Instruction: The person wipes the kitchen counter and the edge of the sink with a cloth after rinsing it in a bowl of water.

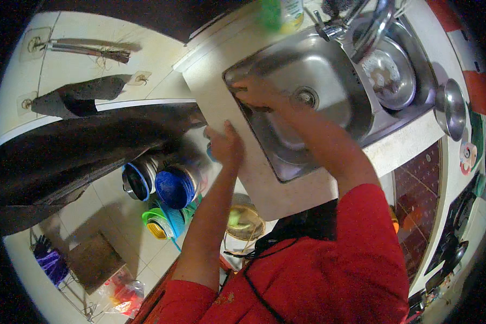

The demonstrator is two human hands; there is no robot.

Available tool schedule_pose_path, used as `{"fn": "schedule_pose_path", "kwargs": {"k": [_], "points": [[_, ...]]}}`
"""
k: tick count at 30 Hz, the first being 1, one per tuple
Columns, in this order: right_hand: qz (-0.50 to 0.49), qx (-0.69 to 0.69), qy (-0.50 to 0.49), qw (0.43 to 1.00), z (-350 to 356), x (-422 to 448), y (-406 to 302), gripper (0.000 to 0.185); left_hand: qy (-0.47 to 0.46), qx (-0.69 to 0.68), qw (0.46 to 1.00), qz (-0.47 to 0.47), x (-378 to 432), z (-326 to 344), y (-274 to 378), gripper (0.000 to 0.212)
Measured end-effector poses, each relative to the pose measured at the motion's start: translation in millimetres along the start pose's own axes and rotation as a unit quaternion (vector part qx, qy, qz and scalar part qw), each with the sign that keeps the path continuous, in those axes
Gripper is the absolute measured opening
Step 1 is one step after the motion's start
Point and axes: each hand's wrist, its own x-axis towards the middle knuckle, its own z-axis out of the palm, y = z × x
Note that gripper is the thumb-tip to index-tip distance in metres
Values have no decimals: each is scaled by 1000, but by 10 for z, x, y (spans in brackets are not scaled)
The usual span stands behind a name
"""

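Observation:
My right hand (257,92) reaches into the left basin of a stainless steel sink (328,73), against its left wall near the rim. It is blurred; a dark patch shows under the fingers, and I cannot tell whether that is a held thing or shadow. The basin's drain strainer (306,97) lies beside my right wrist. Over the outer left edge of the pale countertop (275,198) is my left hand (227,146), thumb raised. A small bit of blue shows at its far side, but what it belongs to is hidden.
A metal basin (393,81) with suds sits in the right sink bowl, under the faucet (332,30). A steel bowl (453,109) leans at the right. Below the counter's left side are blue plastic baskets (174,188) and a wicker basket (247,227). A twig brush (89,52) hangs on the wall.

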Motion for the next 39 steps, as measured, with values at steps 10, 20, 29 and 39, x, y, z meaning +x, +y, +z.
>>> {"fn": "schedule_pose_path", "kwargs": {"k": [10, 20, 29, 39], "points": [[54, -86, 280, 955, 307, 467, 58, 21, -12, -27, 999, -18, -32, 3, 137, 69], [-54, -262, 102, 958, 181, 491, 149, 21, -16, -35, 999, -17, -16, 5, 65, 71], [143, -3, 397, 907, 586, 512, 22, 19, -19, -64, 998, -1, -36, -50, 154, 68], [-53, -215, 178, 959, 164, 608, 210, 20, 17, -49, 999, 15, -13, 43, 111, 71]]}}
